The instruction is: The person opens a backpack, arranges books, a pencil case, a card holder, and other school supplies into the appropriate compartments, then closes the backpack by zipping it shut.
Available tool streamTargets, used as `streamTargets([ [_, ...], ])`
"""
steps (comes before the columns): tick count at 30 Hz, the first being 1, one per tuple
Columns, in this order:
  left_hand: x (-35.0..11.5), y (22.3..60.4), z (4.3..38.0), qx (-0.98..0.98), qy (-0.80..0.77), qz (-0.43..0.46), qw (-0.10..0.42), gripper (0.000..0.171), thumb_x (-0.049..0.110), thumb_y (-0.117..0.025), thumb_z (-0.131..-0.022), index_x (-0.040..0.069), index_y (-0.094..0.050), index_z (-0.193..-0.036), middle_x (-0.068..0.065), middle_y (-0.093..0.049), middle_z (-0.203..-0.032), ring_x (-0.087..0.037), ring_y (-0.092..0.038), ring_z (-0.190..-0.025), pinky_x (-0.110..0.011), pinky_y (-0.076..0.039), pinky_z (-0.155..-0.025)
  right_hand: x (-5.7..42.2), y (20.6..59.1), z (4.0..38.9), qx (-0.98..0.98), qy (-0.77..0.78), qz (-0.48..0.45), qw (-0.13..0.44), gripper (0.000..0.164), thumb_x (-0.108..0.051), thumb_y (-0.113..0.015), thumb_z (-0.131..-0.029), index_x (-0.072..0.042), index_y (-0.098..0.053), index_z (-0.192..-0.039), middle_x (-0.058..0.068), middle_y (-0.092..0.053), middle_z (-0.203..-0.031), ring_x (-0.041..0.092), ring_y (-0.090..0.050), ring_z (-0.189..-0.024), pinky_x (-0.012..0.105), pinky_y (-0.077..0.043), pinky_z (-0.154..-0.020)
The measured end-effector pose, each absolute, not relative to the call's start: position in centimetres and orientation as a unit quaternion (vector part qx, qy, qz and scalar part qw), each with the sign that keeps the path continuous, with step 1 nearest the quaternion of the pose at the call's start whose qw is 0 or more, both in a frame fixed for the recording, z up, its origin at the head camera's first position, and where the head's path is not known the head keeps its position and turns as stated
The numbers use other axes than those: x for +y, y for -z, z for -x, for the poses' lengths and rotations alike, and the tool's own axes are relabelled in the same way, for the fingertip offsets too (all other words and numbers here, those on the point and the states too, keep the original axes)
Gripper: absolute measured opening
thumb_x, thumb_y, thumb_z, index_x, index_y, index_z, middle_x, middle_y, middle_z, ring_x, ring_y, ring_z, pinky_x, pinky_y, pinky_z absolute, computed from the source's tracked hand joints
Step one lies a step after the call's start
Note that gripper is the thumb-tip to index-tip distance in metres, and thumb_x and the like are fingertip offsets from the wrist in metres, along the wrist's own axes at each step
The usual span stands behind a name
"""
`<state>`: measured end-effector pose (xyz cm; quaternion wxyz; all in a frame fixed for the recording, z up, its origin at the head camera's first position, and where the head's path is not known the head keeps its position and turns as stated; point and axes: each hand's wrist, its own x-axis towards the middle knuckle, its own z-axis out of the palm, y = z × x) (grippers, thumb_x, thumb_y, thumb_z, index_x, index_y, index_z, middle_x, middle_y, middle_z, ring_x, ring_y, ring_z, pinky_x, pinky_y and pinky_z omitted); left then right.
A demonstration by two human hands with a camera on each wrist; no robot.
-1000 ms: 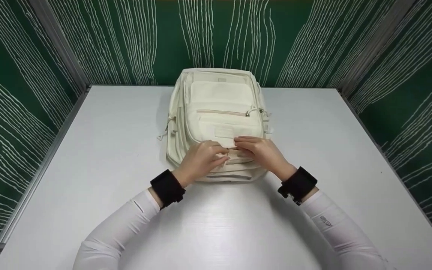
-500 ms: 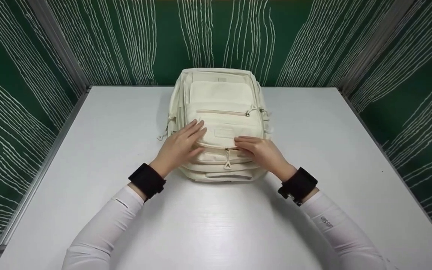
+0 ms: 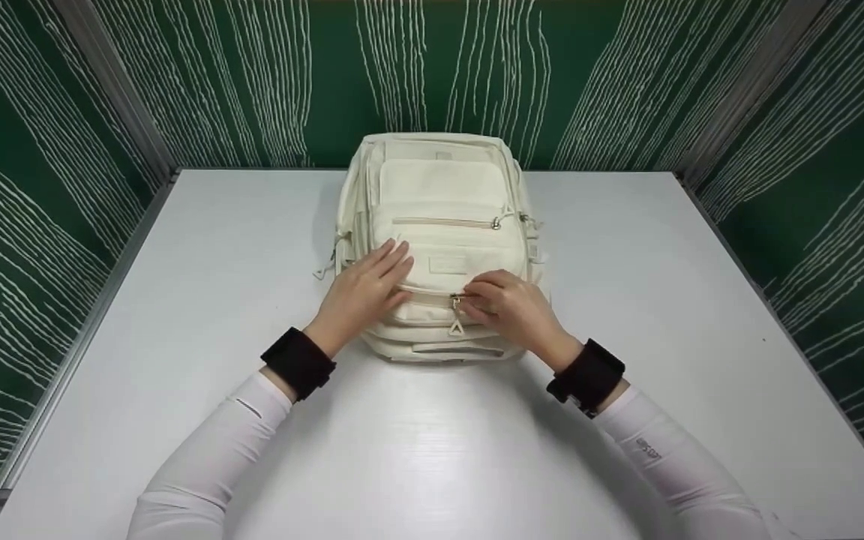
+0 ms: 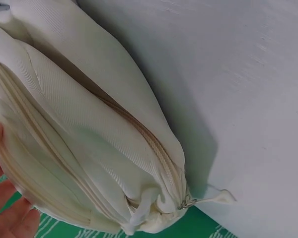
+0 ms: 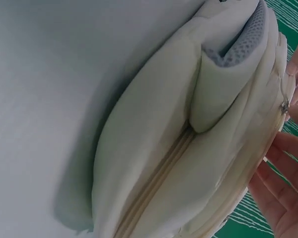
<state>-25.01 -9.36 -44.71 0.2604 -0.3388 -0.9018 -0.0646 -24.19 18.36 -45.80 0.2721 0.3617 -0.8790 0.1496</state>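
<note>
A cream backpack [image 3: 439, 184] lies front side up on a white table, its bottom end toward me. My left hand [image 3: 361, 296] rests on the left side of its front pocket, fingers stretched out. My right hand [image 3: 514, 307] has curled fingers at the pocket's lower zipper, pinching at the edge close to the metal slider [image 3: 456, 298]. Below the slider a cord pull with a triangular end [image 3: 456, 328] hangs uncovered. In the left wrist view, fingertips [image 4: 12, 208] touch the pocket edge; in the right wrist view, the slider shows beside my fingers.
A second zipper [image 3: 443, 222] crosses the upper front of the backpack. Cord pulls stick out at its sides, such as the left one [image 3: 323, 270]. Green panels with white lines [image 3: 462, 75] enclose the table [image 3: 432, 450] at the back and both sides.
My left hand let go of the zipper pull and moved left to lie flat on the pocket. My right hand then shifted its fingers in closer to the slider.
</note>
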Motion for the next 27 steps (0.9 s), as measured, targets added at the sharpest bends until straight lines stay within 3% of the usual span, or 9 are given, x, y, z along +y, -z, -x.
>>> streamTargets([
  [5,-9.3,44.8,25.0,-0.903,0.062,0.337,0.26,0.052,0.035,-0.069,-0.096,0.006,-0.062,-0.139,-0.014,-0.057,-0.151,-0.032,-0.055,-0.141,-0.042,-0.045,-0.118,17.2,45.9,23.9,-0.889,-0.134,-0.332,0.285,0.028,-0.034,-0.083,-0.086,-0.009,-0.075,-0.093,0.006,-0.074,-0.091,0.023,-0.069,-0.083,0.035,-0.061,-0.07],
  [10,-9.2,45.0,25.1,-0.9,0.059,0.34,0.268,0.052,0.034,-0.069,-0.096,0.005,-0.062,-0.139,-0.014,-0.058,-0.15,-0.032,-0.055,-0.141,-0.042,-0.045,-0.118,16.7,45.8,23.8,-0.898,-0.111,-0.321,0.278,0.018,-0.026,-0.081,-0.088,-0.009,-0.075,-0.089,0.004,-0.071,-0.087,0.021,-0.065,-0.076,0.033,-0.059,-0.063],
  [18,-9.2,45.2,25.1,-0.897,0.044,0.335,0.284,0.051,0.035,-0.069,-0.097,0.005,-0.063,-0.138,-0.013,-0.059,-0.149,-0.03,-0.056,-0.141,-0.041,-0.046,-0.117,17.2,44.7,23.0,-0.904,-0.133,-0.334,0.23,0.016,-0.018,-0.077,-0.09,-0.004,-0.081,-0.096,0.008,-0.074,-0.085,0.024,-0.07,-0.078,0.036,-0.061,-0.068],
  [27,-9.4,45.6,25.2,-0.887,0.022,0.342,0.31,0.047,0.033,-0.066,-0.099,0.004,-0.065,-0.135,-0.013,-0.062,-0.147,-0.029,-0.058,-0.138,-0.039,-0.048,-0.115,18.3,43.8,22.1,-0.91,-0.126,-0.327,0.221,0.009,-0.007,-0.078,-0.088,-0.002,-0.081,-0.095,0.012,-0.076,-0.085,0.027,-0.074,-0.079,0.039,-0.063,-0.069],
])
